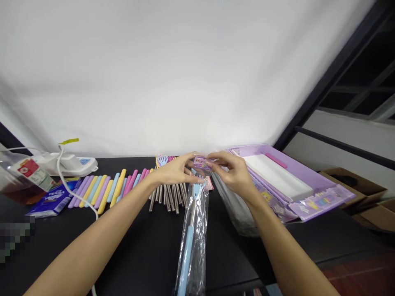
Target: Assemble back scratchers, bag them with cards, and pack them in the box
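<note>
A light-blue back scratcher (187, 246) with a hand-shaped head and a metal shaft lies in a long clear plastic bag (202, 238) in front of me. At the bag's upper end is a small purple printed card (202, 162). My left hand (175, 169) is closed on the bag's end at the card's left side, with its thumb just above the scratcher's head. From the right, my right hand (232, 170) pinches the card's edge between thumb and fingers. Whether the card is fully inside the bag cannot be made out.
Pastel handles (106, 189) lie in a row at left, beside metal rods with hand-shaped heads (169, 193). A stack of clear bags (239, 211) and a purple display box (293, 176) are at right. Tissues (57, 197), a power strip (88, 165) and a white cable (66, 187) lie left.
</note>
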A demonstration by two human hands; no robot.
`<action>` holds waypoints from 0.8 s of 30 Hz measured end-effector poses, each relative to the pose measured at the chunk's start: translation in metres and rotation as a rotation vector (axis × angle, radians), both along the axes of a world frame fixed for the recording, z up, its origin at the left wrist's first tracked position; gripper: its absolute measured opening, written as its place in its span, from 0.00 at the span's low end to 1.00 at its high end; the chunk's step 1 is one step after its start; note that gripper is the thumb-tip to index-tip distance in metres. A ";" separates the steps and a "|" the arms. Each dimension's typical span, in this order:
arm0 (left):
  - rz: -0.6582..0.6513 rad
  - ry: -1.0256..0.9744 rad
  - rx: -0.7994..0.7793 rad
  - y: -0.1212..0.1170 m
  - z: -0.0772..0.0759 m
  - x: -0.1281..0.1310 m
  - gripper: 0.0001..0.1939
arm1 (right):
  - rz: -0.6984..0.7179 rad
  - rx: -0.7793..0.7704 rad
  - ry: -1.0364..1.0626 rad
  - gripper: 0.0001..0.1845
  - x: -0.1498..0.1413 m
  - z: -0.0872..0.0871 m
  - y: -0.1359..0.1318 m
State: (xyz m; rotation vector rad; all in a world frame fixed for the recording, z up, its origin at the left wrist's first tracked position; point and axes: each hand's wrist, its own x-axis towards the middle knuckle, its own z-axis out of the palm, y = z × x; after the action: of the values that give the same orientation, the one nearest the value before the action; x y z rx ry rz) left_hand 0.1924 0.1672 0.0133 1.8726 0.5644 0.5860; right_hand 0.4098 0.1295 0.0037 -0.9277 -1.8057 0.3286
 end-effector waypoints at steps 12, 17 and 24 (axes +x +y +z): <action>0.038 -0.016 0.021 0.001 0.000 0.000 0.35 | 0.056 -0.098 0.061 0.08 -0.003 -0.001 0.001; 0.041 0.006 0.031 0.003 -0.003 0.002 0.34 | 0.055 -0.100 0.096 0.06 -0.003 -0.001 0.002; 0.064 0.004 0.051 0.000 0.002 0.003 0.29 | 0.033 -0.059 0.105 0.12 -0.004 -0.001 0.001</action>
State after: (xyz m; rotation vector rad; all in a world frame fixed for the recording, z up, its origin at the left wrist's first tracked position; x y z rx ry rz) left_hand 0.1958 0.1675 0.0149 1.9094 0.6195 0.6436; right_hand 0.4056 0.1301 0.0023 -0.9051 -1.7242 0.4455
